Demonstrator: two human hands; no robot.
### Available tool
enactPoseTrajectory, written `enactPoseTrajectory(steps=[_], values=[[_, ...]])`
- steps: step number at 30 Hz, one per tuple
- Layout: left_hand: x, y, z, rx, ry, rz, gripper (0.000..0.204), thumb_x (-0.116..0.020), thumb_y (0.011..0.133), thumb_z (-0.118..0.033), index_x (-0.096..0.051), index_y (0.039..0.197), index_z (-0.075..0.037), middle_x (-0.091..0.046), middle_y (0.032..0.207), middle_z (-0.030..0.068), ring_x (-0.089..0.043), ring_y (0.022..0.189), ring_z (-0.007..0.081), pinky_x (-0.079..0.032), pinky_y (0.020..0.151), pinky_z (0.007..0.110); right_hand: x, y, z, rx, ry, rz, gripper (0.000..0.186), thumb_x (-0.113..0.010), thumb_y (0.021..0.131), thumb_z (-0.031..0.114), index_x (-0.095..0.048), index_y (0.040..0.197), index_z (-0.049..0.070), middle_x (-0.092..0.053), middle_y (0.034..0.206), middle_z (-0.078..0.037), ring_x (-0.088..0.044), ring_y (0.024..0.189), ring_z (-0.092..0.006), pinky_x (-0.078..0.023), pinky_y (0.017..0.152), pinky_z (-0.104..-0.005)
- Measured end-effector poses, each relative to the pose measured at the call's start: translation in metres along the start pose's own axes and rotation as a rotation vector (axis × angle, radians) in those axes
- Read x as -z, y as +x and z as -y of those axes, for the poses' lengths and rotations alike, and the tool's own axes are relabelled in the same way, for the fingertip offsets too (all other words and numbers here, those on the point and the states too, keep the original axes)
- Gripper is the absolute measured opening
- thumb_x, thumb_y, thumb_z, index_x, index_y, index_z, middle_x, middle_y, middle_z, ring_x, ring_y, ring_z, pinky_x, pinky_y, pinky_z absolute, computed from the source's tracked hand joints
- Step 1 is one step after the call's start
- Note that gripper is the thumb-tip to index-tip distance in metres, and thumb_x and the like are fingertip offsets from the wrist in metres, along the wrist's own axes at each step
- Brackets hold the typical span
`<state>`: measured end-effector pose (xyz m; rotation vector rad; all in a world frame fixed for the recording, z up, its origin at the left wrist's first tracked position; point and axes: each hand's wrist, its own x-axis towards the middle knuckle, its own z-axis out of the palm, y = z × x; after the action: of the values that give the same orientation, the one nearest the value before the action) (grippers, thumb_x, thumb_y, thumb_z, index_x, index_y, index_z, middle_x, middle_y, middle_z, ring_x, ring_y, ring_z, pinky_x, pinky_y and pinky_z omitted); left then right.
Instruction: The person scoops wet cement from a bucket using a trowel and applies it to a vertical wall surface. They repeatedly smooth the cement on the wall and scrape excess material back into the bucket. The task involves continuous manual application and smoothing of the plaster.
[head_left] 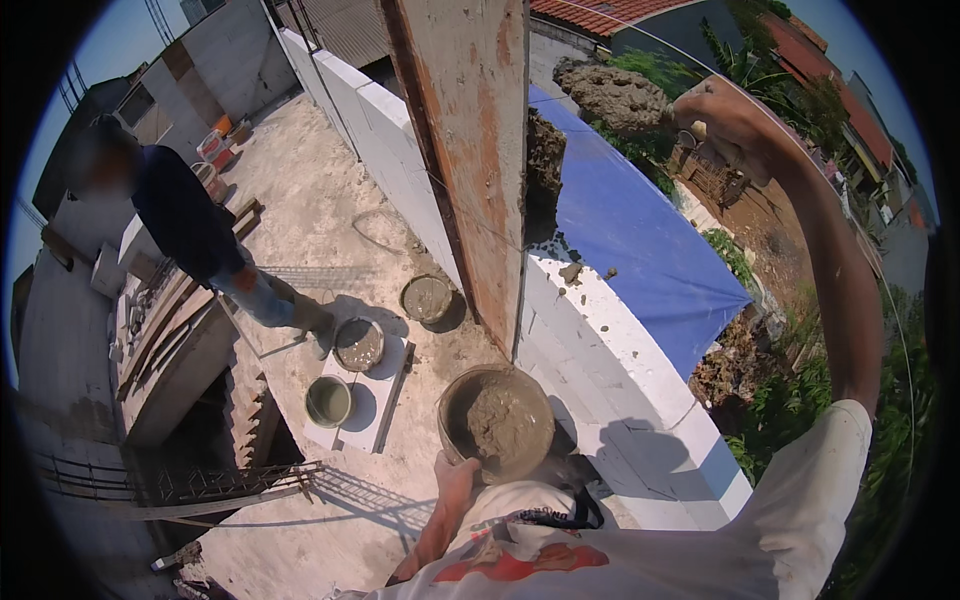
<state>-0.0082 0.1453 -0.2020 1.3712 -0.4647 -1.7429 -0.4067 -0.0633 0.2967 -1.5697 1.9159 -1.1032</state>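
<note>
My left hand (458, 482) grips the near rim of a round bucket of wet grey mortar (497, 425), which I hold against my front. My right hand (735, 130) is raised far out to the right, its fingers closed round the handle of a trowel. A thick lump of mortar (615, 97) covers the trowel's blade, so the blade itself is hidden. Left of that lump stands an upright wooden board (470, 170), with rough mortar (543, 180) stuck along its right side. Bits of mortar lie on the white block wall (600, 335) below.
A co-worker (190, 215) stands at the left near several buckets, one a mortar bucket (426, 299). An opening with stairs (255, 420) and rebar (190, 482) lies lower left. Beyond the wall hang a blue tarp (630, 220) and a drop to greenery.
</note>
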Motion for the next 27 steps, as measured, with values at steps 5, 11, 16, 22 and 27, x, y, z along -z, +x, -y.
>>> enactPoseTrajectory(steps=[5, 11, 16, 22, 27], values=[[-0.003, -0.024, -0.029, -0.012, 0.012, -0.095, 0.038, -0.065, 0.077, 0.012, -0.056, 0.112, 0.003, -0.068, 0.099, 0.0131, -0.069, 0.08, 0.0215, -0.06, 0.071, 0.035, -0.094, 0.121, 0.03, 0.272, -0.299, 0.301, 0.027, -0.062, 0.093, 0.025, -0.064, 0.09, -0.002, -0.055, 0.074, -0.01, -0.054, 0.064, -0.0205, -0.045, 0.06, -0.0378], [0.004, -0.019, -0.014, -0.017, 0.033, -0.082, 0.039, -0.064, 0.077, 0.013, -0.056, 0.114, 0.003, -0.069, 0.099, 0.0132, -0.07, 0.078, 0.0224, -0.061, 0.067, 0.036, -0.149, 0.104, 0.035, 0.598, -0.281, 0.099, 0.03, -0.066, 0.092, 0.025, -0.07, 0.105, -0.001, -0.071, 0.088, -0.02, -0.069, 0.079, -0.0335, -0.055, 0.071, -0.0423], [-0.024, -0.012, -0.025, 0.047, -0.007, 0.003, 0.038, -0.06, 0.078, 0.014, -0.055, 0.114, 0.004, -0.069, 0.099, 0.0139, -0.072, 0.079, 0.0251, -0.064, 0.07, 0.039, -0.13, 0.059, -0.001, 0.246, -0.296, -0.266, 0.033, -0.065, 0.093, 0.027, -0.07, 0.097, -0.005, -0.063, 0.077, -0.012, -0.059, 0.071, -0.0217, -0.05, 0.069, -0.0381], [-0.013, -0.038, -0.039, 0.062, -0.016, -0.15, 0.04, -0.057, 0.078, 0.015, -0.054, 0.116, 0.004, -0.069, 0.099, 0.0156, -0.072, 0.077, 0.0265, -0.064, 0.067, 0.04, -0.196, -0.125, -0.083, 0.224, 0.265, -0.239, 0.029, -0.07, 0.096, 0.018, -0.068, 0.115, -0.004, -0.072, 0.103, -0.025, -0.07, 0.096, -0.043, -0.054, 0.086, -0.0466], [-0.016, -0.03, -0.025, -0.03, 0.022, -0.087, 0.034, -0.06, 0.076, 0.013, -0.059, 0.108, 0.003, -0.072, 0.096, 0.0128, -0.071, 0.076, 0.0217, -0.062, 0.067, 0.035, -0.227, -0.278, -0.201, 0.091, -0.404, 0.19, 0.032, -0.069, 0.092, 0.015, -0.069, 0.12, -0.001, -0.072, 0.112, -0.025, -0.072, 0.102, -0.0384, -0.057, 0.091, -0.0448]])
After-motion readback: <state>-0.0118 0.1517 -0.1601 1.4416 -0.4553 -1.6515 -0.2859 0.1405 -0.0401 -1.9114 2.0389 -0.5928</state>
